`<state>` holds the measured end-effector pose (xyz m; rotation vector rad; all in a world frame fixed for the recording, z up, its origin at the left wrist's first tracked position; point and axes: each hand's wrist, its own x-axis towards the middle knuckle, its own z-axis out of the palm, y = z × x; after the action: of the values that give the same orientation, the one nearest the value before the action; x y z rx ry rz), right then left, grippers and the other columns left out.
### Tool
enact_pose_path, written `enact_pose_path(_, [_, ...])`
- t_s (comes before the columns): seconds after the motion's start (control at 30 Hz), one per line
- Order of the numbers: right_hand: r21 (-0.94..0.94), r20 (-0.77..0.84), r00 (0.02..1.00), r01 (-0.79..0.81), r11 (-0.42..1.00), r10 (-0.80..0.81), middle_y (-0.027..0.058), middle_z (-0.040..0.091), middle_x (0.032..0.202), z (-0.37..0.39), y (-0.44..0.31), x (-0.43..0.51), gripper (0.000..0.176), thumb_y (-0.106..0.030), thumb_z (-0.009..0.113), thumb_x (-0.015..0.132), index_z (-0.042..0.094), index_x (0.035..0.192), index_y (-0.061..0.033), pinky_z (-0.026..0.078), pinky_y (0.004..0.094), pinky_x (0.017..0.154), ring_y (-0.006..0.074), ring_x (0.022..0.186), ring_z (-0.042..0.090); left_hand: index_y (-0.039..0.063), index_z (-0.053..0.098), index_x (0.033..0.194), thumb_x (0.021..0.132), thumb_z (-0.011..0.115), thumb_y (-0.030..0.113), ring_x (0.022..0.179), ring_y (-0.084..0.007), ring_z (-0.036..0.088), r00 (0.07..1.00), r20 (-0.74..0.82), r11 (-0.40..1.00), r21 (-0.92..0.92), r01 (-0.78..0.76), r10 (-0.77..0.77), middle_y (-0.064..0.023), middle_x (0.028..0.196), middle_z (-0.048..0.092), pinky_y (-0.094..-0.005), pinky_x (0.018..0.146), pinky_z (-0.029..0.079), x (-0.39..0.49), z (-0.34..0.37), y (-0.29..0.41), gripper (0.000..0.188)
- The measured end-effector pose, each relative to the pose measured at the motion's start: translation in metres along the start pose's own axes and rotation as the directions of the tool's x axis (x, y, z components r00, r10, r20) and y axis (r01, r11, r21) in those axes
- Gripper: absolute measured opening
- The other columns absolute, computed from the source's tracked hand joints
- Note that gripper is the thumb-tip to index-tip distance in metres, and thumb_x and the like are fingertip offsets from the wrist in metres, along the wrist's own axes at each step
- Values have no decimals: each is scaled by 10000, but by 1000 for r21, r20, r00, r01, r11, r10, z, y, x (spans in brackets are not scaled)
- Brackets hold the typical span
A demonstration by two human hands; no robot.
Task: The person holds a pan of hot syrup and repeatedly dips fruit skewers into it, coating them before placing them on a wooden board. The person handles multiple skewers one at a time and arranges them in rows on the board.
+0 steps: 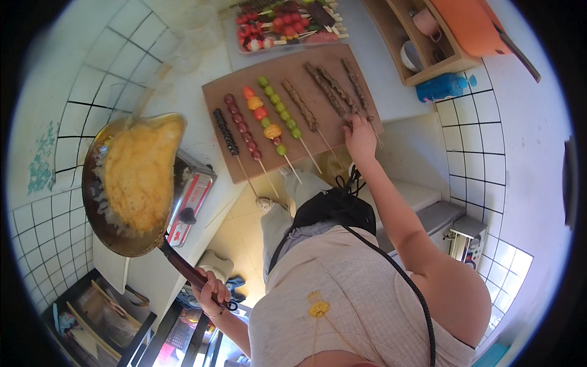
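Note:
My left hand (212, 292) grips the dark wooden handle of a frying pan (98, 215), which is tilted, with a yellow egg-like sheet (140, 176) and oil in it. My right hand (361, 140) is at the lower ends of meat skewers (331, 87) on a brown board (293, 75); whether its fingers are closed on one cannot be told. Left of those lie another meat skewer (300, 104), a green fruit skewer (280, 108), a mixed fruit skewer (260, 113), a dark red fruit skewer (240, 124) and a black berry skewer (224, 130).
A portable gas stove (190, 206) stands by the pan. A clear tray (293, 47) of many skewers lies beyond the board. A wooden shelf (461, 62) with a pink mug (426, 23) and a blue bottle (442, 87) are at the right. Tiled walls flank both sides.

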<state>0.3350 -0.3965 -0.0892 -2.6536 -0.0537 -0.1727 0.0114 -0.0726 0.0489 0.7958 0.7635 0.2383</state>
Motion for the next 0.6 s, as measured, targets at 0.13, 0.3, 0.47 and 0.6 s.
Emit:
enact_pose_path(0.13, [214,50,977,-214,953,208,144,581,827,2,3,8,127,-84,561,808,569,934,-77,449,385,679,315,790,567,20,407,983,731,536,13,330,-80,341,1000,-2,1000,21,-13,13,-31,585,390,-216,282,333,1,3,-1,282])
enact_pose_path(0.3, [615,44,981,-178,768,191,48,548,735,-5,7,9,68,-90,539,861,560,920,-65,420,267,603,157,673,522,34,403,973,735,531,14,326,-82,337,1000,-19,1000,23,-12,12,-33,582,388,-222,279,320,0,7,-1,271])
enact_pose_path(0.47, [836,312,950,-286,468,23,-38,501,739,-35,-67,18,58,-81,532,882,562,909,-39,360,179,583,38,665,443,55,411,968,741,514,3,322,-98,343,996,-90,999,40,10,-6,-31,576,384,-251,275,306,-7,8,0,255])
enact_pose_path(0.6, [880,298,889,-114,461,-347,-11,564,849,-15,-139,42,119,-92,557,871,575,954,-8,403,193,650,63,745,501,29,387,913,711,509,-32,319,-117,359,990,-126,998,4,66,-65,-45,546,389,-258,288,320,0,17,8,243])
